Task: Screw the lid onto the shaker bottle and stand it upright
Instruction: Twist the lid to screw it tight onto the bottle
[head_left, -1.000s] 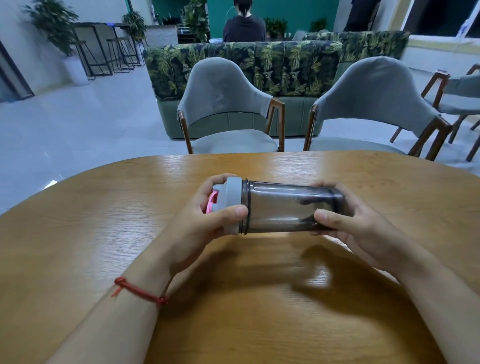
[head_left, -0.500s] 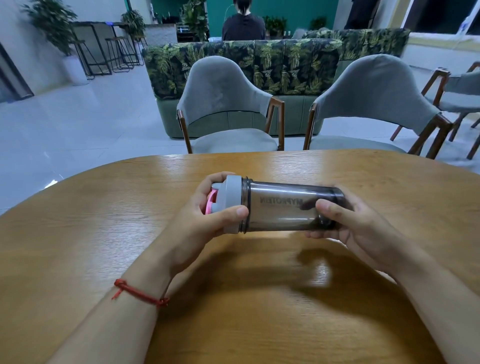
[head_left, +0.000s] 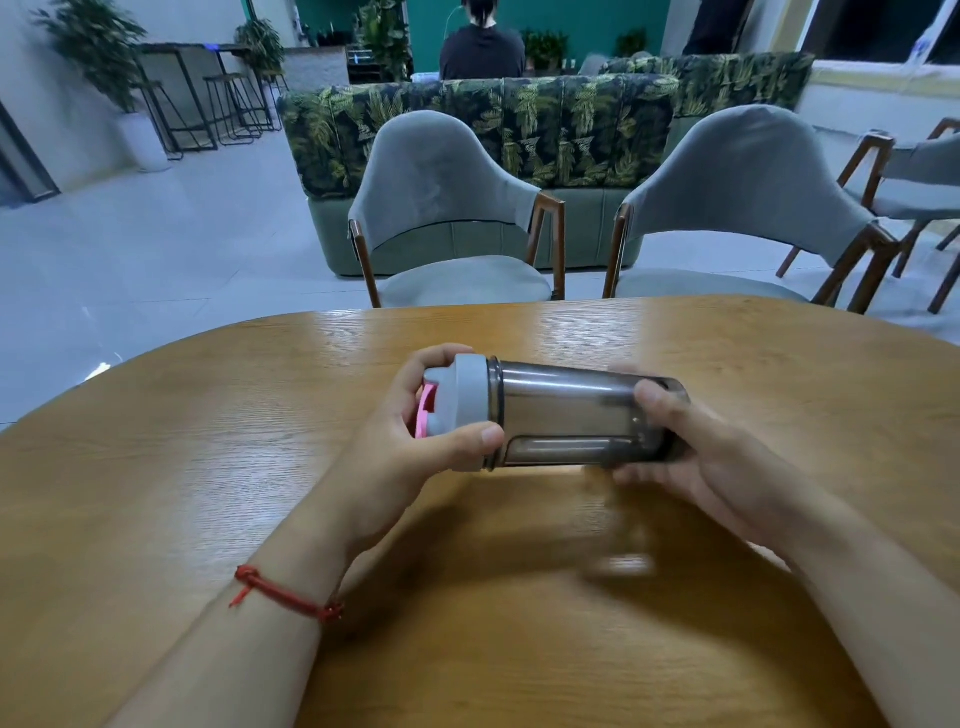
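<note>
A smoky dark see-through shaker bottle (head_left: 566, 413) is held lying sideways just above the round wooden table (head_left: 208, 467). Its grey lid (head_left: 462, 400), with a pink flip cap on the end, sits on the bottle's left end. My left hand (head_left: 415, 447) wraps the lid, thumb along its near side and fingers over the top. My right hand (head_left: 696, 452) grips the bottle's base end on the right, thumb on top. The bottle's base is hidden in that palm.
Two grey padded chairs (head_left: 447, 208) (head_left: 743, 208) stand at the table's far edge, a third at the far right. Behind them is a leaf-print sofa (head_left: 519, 119), and a person sits beyond it with their back turned. Bar stools and potted plants stand far left.
The bottle has turned about its long axis between my hands: the printed lettering seen half a second ago has rotated out of view. My right thumb has shifted on the base.
</note>
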